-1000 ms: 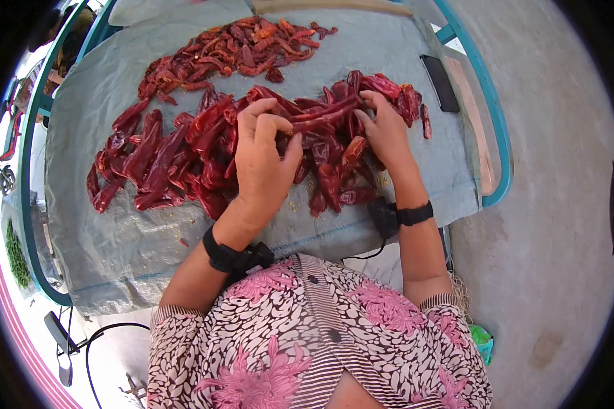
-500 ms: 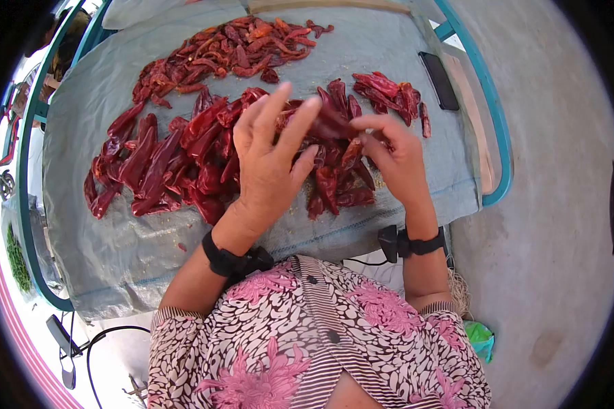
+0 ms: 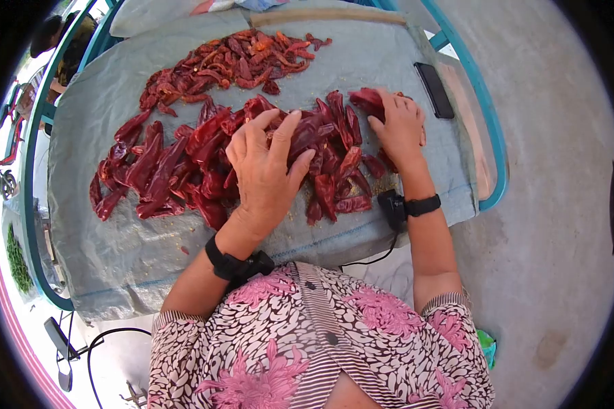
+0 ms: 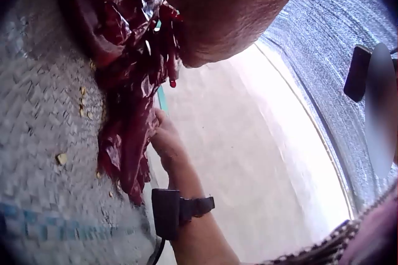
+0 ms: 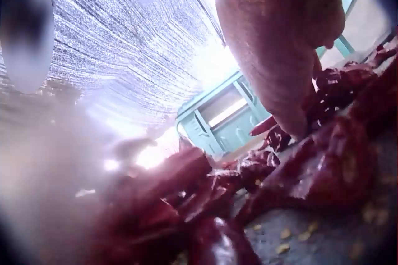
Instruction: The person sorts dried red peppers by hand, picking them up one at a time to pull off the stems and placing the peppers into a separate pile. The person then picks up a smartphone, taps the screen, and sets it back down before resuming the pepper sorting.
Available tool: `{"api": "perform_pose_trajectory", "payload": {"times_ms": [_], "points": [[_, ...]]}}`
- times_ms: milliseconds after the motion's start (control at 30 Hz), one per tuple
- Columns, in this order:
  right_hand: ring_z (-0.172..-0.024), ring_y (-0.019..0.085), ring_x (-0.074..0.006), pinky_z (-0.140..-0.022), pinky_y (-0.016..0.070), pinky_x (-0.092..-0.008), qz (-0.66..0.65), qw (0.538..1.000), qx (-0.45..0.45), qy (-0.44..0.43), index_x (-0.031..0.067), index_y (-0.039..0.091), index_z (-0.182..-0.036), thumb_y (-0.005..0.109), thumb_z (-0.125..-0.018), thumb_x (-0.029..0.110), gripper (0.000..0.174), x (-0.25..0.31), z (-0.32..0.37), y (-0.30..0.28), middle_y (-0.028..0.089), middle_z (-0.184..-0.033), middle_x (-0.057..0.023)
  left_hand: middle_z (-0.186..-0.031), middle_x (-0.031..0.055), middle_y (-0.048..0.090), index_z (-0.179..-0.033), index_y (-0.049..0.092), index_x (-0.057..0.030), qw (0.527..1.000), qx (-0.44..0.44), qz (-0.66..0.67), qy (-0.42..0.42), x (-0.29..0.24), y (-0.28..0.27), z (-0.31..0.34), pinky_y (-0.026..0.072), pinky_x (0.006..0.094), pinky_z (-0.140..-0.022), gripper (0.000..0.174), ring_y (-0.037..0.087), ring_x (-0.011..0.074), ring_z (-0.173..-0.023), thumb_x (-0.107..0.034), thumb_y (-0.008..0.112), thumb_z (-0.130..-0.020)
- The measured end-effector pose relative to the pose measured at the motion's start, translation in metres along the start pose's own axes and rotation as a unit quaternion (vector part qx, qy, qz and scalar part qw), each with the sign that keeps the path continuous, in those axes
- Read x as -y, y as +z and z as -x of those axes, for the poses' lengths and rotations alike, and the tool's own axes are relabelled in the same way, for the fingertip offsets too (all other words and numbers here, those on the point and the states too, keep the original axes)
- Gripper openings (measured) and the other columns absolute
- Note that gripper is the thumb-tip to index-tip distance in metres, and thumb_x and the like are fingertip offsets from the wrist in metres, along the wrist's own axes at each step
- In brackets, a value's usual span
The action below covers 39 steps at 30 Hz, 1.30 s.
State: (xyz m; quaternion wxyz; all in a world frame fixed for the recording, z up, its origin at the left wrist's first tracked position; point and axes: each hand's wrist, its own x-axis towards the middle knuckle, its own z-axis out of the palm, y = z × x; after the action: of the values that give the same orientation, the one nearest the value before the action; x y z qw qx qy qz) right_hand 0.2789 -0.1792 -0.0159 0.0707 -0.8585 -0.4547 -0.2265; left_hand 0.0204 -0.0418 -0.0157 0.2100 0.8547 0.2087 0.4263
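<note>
Over the middle of a heap of large, dark red dried chilies (image 3: pixel 150 163) my left hand (image 3: pixel 256 170) spreads its fingers. Its thumb and index finger stand apart, with a glossy chili (image 3: pixel 305 133) showing between them. My right hand (image 3: pixel 401 133) is over the smaller cluster of chilies (image 3: pixel 366 100) at the right, fingers reaching down to it. In the right wrist view the fingertips (image 5: pixel 295 129) come down among chilies, and I cannot tell whether they grip one. The left wrist view shows wrinkled chilies (image 4: pixel 134 116) beside the left hand.
A pile of smaller, orange-red dried chilies (image 3: pixel 242 61) lies at the back. Pale seeds are scattered over the grey woven sheet (image 3: pixel 143 273). A phone (image 3: pixel 434 90) lies near the right edge. A teal frame (image 3: pixel 488 150) borders the surface, and a person (image 3: pixel 68 51) is at the far left.
A second ago both hands held a long chili between them. Since then the right hand has moved right to the small cluster, while the left has stayed over the heap, its fingers spread.
</note>
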Motion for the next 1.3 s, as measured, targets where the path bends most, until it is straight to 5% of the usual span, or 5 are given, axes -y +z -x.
{"api": "perform_pose_trajectory", "payload": {"times_ms": [333, 533, 667, 967, 1300], "points": [[-0.106, 0.062, -0.0352, -0.095, 0.0477, -0.0470, -0.159, 0.986, -0.042, 0.035, 0.0089, 0.068, -0.120, 0.079, -0.081, 0.014, 0.041, 0.023, 0.010, -0.027, 0.068, -0.109, -0.0123, -0.132, 0.0101, 0.060, -0.132, 0.065, -0.0110, 0.996, 0.005, 0.075, 0.047, 0.002, 0.001, 0.001, 0.0403, 0.0445, -0.103, 0.052, 0.054, 0.0319, -0.120, -0.010, 0.080, -0.083], [-0.107, 0.067, -0.0356, -0.091, 0.0542, -0.0421, -0.404, 0.913, 0.041, -0.024, 0.0067, 0.066, -0.119, 0.072, -0.082, -0.004, 0.039, 0.068, 0.034, -0.072, 0.068, -0.113, -0.0138, -0.129, 0.0115, 0.063, -0.133, 0.065, -0.0070, 0.985, 0.026, 0.155, 0.069, -0.009, 0.001, -0.004, 0.0475, 0.0428, -0.101, 0.051, 0.059, 0.0335, -0.119, -0.007, 0.079, -0.084], [-0.108, 0.067, -0.0356, -0.090, 0.0544, -0.0414, -0.388, 0.916, 0.039, -0.099, 0.0092, 0.066, -0.123, 0.074, -0.079, -0.004, 0.046, 0.079, 0.038, -0.083, 0.068, -0.116, -0.0135, -0.120, 0.0126, 0.067, -0.122, 0.070, -0.0046, 0.976, 0.048, 0.194, 0.086, -0.001, 0.007, 0.001, 0.0545, 0.0385, -0.093, 0.039, 0.066, 0.0303, -0.109, -0.001, 0.078, -0.084], [-0.113, 0.064, -0.0347, -0.097, 0.0506, -0.0440, -0.283, 0.959, 0.004, 0.016, 0.0100, 0.067, -0.125, 0.073, -0.088, 0.012, 0.037, 0.036, 0.033, -0.059, 0.069, -0.122, -0.0133, -0.130, 0.0119, 0.061, -0.126, 0.067, -0.0055, 0.970, -0.022, 0.240, -0.044, 0.000, 0.001, 0.000, 0.0548, 0.0301, -0.081, 0.040, 0.065, 0.0232, -0.097, 0.001, 0.077, -0.088], [-0.113, 0.063, -0.0322, -0.103, 0.0440, -0.0451, -0.122, 0.984, 0.078, 0.100, 0.0134, 0.068, -0.125, 0.074, -0.087, 0.017, 0.039, -0.003, 0.038, -0.019, 0.070, -0.118, -0.0098, -0.134, 0.0148, 0.058, -0.128, 0.065, -0.0062, 0.976, 0.050, 0.211, -0.013, 0.003, 0.005, 0.001, 0.0509, 0.0393, -0.098, 0.042, 0.059, 0.0319, -0.119, 0.004, 0.071, -0.089]]}}
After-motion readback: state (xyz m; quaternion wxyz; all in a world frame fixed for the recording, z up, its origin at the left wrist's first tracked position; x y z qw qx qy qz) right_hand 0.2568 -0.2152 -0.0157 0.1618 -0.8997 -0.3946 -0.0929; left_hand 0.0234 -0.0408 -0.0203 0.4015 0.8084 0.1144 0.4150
